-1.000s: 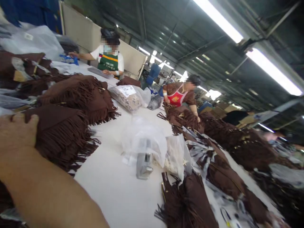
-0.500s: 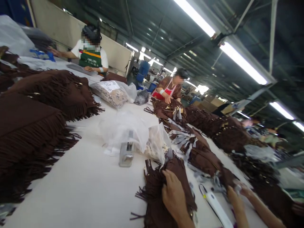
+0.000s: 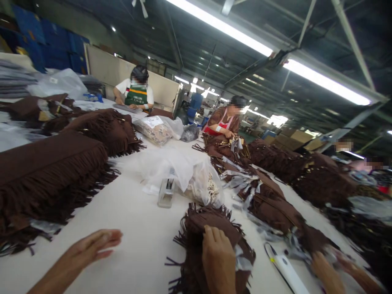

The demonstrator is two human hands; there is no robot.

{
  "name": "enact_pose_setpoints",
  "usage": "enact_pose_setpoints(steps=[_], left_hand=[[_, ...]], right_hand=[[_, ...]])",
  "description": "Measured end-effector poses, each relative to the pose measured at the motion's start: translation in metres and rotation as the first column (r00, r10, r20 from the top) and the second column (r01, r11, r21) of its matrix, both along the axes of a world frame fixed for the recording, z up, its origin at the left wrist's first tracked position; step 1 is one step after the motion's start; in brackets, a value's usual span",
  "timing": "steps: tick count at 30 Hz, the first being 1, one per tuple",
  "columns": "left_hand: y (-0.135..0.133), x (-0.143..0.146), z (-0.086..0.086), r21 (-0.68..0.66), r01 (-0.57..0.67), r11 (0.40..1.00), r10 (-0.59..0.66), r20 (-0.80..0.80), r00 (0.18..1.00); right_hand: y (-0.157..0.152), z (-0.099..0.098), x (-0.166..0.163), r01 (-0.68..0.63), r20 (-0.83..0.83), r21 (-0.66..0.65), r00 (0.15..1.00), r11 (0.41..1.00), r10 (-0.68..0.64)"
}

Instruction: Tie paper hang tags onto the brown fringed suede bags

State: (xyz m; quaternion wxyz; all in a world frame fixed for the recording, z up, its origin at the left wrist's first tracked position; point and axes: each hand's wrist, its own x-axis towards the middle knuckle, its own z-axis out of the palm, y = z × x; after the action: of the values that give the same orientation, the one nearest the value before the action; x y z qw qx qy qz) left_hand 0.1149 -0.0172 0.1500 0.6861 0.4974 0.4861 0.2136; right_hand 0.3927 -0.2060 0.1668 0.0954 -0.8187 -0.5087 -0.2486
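Observation:
A brown fringed bag (image 3: 196,224) lies on the white table in front of me. My right hand (image 3: 219,251) rests on top of it, fingers bent and gripping its fabric. A clear plastic strip (image 3: 243,261) shows on the bag beside that hand. Over the bare tabletop to the left, my left hand (image 3: 102,245) holds nothing, its fingers stretched out and a little apart. Just beyond the bag stand a tape dispenser (image 3: 167,194) and a clear plastic bag of cord-like pieces (image 3: 206,183).
Brown fringed bags (image 3: 52,163) are stacked on the left. More brown bags (image 3: 272,200) with plastic strips run along the right, where another person's hands (image 3: 327,267) work near a white handheld device (image 3: 289,271). Two co-workers stand farther back, by a labelled plastic sack (image 3: 156,128).
My left hand has come into view at the lower left. My right hand stays on the fringed bag, which has turned somewhat. The camera view has swung left.

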Motion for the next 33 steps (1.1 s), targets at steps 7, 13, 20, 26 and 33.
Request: enact_pose_setpoints(steps=[7,13,20,26,33], left_hand=[[-0.05,0.011,-0.029,-0.495,0.25,0.833,0.096,0.573,0.814],[-0.046,-0.042,-0.051,-0.472,-0.064,0.879,0.267,0.377,0.887],[-0.019,-0.149,-0.026,-0.338,-0.2,0.92,0.322,0.357,0.877],[-0.015,-0.179,-0.051,-0.638,-0.438,0.633,0.707,0.246,0.663],[-0.034,-0.169,-0.051,-0.648,-0.14,0.749,0.466,0.364,0.806]], right_hand=[[0.047,-0.038,-0.148,-0.426,-0.297,0.219,0.828,0.878,0.476],[0.052,-0.069,-0.118,-0.446,-0.511,0.212,0.708,0.869,0.488],[0.069,-0.131,-0.116,-0.649,-0.399,0.004,0.696,0.761,0.597],[0.125,-0.166,-0.17,-0.738,-0.257,-0.072,0.664,0.671,0.702],[0.228,-0.141,-0.123,-0.757,-0.208,-0.282,0.648,0.589,0.733]])
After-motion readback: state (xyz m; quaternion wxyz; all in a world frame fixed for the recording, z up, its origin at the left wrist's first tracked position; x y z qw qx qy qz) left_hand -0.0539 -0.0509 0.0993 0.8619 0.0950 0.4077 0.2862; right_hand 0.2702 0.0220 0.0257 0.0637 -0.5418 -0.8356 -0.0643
